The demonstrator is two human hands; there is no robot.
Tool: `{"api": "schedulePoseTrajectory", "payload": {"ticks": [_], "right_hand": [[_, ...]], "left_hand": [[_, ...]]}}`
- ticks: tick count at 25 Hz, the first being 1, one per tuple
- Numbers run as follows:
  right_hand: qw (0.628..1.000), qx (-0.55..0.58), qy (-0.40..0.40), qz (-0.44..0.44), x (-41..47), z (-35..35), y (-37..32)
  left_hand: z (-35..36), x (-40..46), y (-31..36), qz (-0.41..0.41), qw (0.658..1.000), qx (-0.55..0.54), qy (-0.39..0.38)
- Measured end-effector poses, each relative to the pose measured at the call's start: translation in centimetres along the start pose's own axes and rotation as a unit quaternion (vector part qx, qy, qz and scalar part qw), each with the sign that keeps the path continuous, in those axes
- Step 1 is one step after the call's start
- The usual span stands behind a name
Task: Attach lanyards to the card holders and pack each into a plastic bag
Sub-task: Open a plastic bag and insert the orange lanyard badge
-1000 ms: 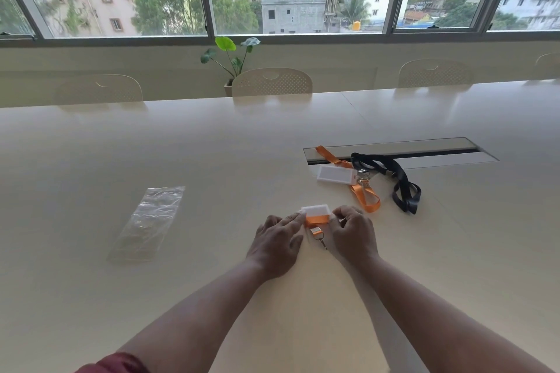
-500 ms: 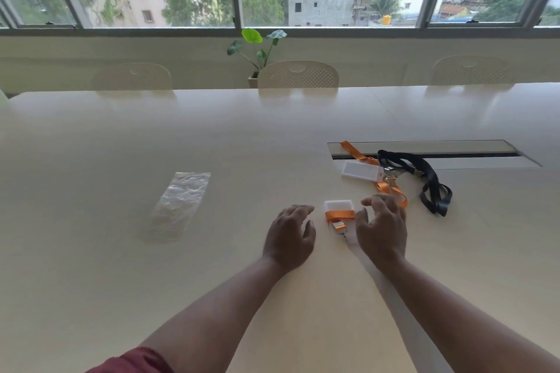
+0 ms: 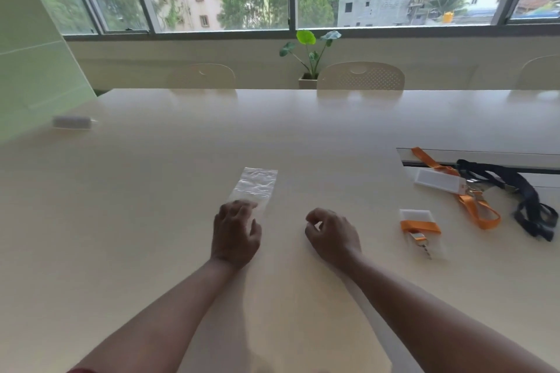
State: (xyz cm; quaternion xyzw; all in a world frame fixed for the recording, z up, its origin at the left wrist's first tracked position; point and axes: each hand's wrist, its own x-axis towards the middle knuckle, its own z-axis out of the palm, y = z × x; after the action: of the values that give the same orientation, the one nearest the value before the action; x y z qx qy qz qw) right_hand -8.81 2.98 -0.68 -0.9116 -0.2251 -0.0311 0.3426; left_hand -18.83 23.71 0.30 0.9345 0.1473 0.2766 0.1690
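Observation:
A clear plastic bag (image 3: 256, 185) lies flat on the cream table (image 3: 151, 206). My left hand (image 3: 235, 232) reaches its near end, fingertips at the bag's edge, holding nothing. My right hand (image 3: 331, 233) hovers beside it with loosely curled fingers and is empty. To the right lies a small card holder wrapped with a folded orange lanyard (image 3: 419, 225), its metal clip pointing toward me. Farther right, a second card holder (image 3: 438, 180) lies on a loose orange lanyard (image 3: 478, 212), beside a black lanyard (image 3: 527, 200).
A cable slot (image 3: 485, 157) is set into the table at the right. A small grey object (image 3: 71, 122) sits far left near a green panel. Chairs (image 3: 360, 76) and a potted plant (image 3: 310, 51) stand behind the table under the windows.
Both hands let go of the wrapped card holder and moved left toward the plastic bag. The view swung left, so the lanyards now sit at the right.

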Motion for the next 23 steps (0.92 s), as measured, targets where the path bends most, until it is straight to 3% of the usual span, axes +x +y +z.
{"api": "schedulePoseTrajectory", "payload": {"ticks": [2, 6, 12, 18, 23], "right_hand": [[0.999, 0.032, -0.019, 0.012, 1.3, 1.7, -2.0], [0.997, 0.009, -0.055, -0.059, 2.8, 4.8, -5.4], [0.991, -0.044, -0.059, -0.116, 3.3, 5.7, -5.1], [0.991, -0.042, -0.061, -0.113, 3.4, 5.7, -5.1], [0.993, -0.027, -0.066, -0.099, 3.4, 5.5, -5.2]], "left_hand": [[-0.9, 0.6, -3.1, -0.079, 0.997, -0.007, -0.001], [-0.5, 1.2, -4.0, -0.205, 0.977, -0.062, 0.001], [0.1, 1.6, -4.1, -0.234, 0.972, 0.025, -0.029], [0.3, 1.6, -4.3, -0.22, 0.975, 0.025, -0.031], [0.0, 1.3, -4.2, -0.198, 0.979, -0.041, 0.04]]}}
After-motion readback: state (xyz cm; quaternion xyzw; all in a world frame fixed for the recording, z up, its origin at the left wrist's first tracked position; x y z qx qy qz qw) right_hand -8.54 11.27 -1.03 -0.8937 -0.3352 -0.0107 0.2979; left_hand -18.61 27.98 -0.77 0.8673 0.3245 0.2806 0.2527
